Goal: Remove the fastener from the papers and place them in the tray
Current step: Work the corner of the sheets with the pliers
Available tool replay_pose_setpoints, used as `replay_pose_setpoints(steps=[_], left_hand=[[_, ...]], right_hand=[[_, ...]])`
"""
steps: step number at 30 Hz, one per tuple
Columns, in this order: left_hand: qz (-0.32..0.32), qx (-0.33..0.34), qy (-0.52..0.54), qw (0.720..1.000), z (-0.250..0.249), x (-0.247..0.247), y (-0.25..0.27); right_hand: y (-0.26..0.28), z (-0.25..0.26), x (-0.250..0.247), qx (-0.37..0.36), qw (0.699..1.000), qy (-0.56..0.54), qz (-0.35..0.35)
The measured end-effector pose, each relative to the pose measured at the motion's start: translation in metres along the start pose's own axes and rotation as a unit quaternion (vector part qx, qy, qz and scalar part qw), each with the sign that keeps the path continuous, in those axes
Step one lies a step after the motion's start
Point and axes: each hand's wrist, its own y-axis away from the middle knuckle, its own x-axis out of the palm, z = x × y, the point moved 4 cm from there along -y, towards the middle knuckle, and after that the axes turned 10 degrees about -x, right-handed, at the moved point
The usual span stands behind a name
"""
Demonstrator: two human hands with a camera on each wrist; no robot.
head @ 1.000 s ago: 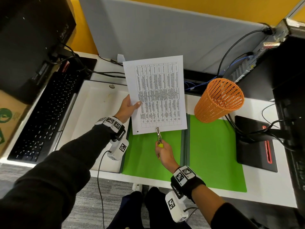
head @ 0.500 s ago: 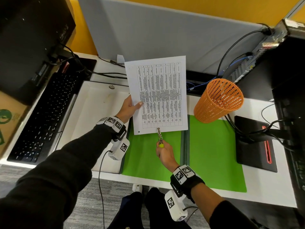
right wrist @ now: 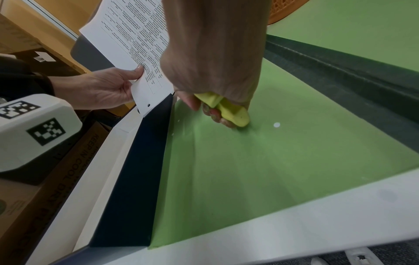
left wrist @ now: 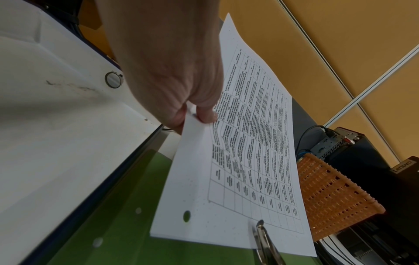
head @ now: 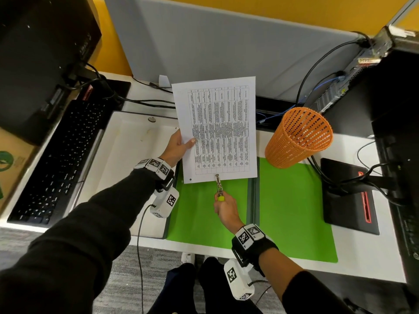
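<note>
My left hand point(head: 179, 147) pinches the left edge of a stack of printed papers point(head: 217, 130), thumb on top, and holds it up over the green open folder point(head: 204, 211). A punched hole shows near the stack's lower left corner point(left wrist: 186, 216). My right hand point(head: 225, 207) grips the yellow handle of a metal tool point(head: 219, 186). The tool's metal tip point(left wrist: 260, 226) lies on the lower edge of the papers. I cannot make out the fastener itself. The white tray point(head: 127, 155) sits left of the folder, under my left wrist.
An orange mesh basket point(head: 299, 137) leans at the right of the papers. A black keyboard point(head: 61, 162) and monitor lie left of the tray. A black pad point(head: 347, 196) with cables is at the far right, and a grey partition stands behind.
The papers and both hands have drifted very slightly to the right. The holds are the same, and the tool's tip stays at the paper's lower edge.
</note>
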Motion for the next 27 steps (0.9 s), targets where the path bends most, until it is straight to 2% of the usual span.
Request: replay_pose_setpoints(steps=[19, 27], left_hand=[[-0.004, 0.013, -0.014, 1.0, -0.008, 0.007, -0.002], [-0.009, 0.01, -0.012, 1.0, -0.012, 0.009, 0.0]], right_hand=[[-0.003, 0.003, -0.003, 0.001, 1.0, 0.026, -0.007], [-0.003, -0.002, -0.001, -0.004, 0.999, 0.03, -0.033]])
